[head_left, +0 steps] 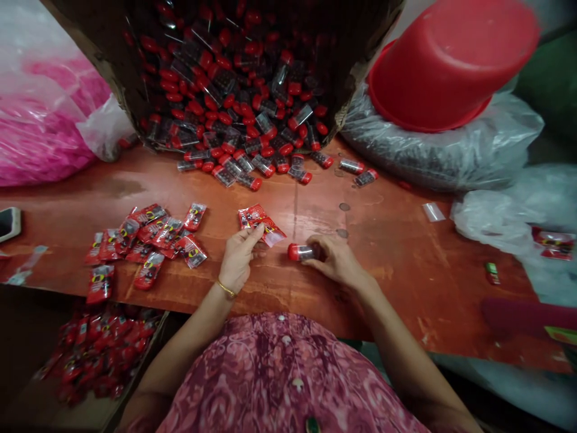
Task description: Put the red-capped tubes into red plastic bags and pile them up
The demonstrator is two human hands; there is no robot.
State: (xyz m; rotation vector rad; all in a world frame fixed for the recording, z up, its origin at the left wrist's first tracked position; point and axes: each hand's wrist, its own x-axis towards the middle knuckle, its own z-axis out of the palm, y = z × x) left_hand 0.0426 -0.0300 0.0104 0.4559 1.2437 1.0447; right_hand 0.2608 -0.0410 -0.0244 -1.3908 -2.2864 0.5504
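My left hand point(241, 255) pinches a red printed plastic packet point(273, 231) between thumb and fingers; another red packet point(251, 213) lies just behind it. Close by on the right, my right hand point(336, 258) is closed around a small clear tube with a red cap point(295, 252). The tube lies sideways, its cap pointing toward my left hand, and my fingers hide its far end. To the left, several filled red packets point(155, 231) are heaped on the reddish-brown table point(252, 288).
A tipped cardboard box point(360, 72) at the back spills many red-capped tubes point(246, 144) onto the table. A red bucket point(451, 66) rests on a plastic sack point(433, 150). A lower box at left holds more packets point(99, 349). A phone point(9, 224) lies at the left edge.
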